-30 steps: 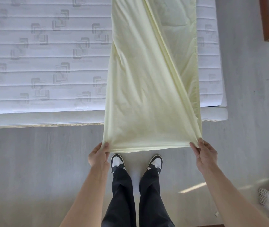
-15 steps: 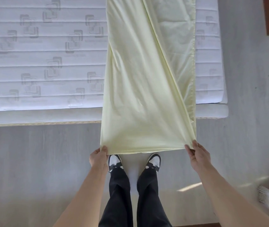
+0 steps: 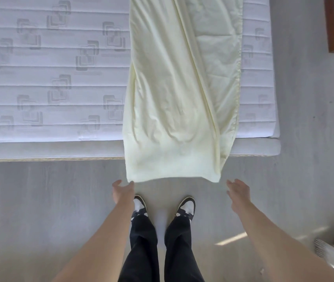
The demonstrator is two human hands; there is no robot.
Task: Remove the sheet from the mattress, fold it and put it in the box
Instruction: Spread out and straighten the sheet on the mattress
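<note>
Both arms outstretched; left hand [image 3: 122, 190], right hand [image 3: 238, 192] open-fingered

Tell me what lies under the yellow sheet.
The yellow sheet lies along the white mattress, hiding that strip of it. Its near end hangs over the mattress edge above the grey floor. Anything else beneath is covered.

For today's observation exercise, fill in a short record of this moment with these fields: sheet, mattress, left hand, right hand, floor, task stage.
sheet: pale yellow sheet, folded into a long strip, lying on the mattress with its near end hanging over the edge
mattress: white quilted mattress, mostly bare
left hand: left hand open, at the sheet's near left corner
right hand: right hand open, just clear of the near right corner
floor: grey wood-look floor
task stage: folding unfinished; no box in view
</note>
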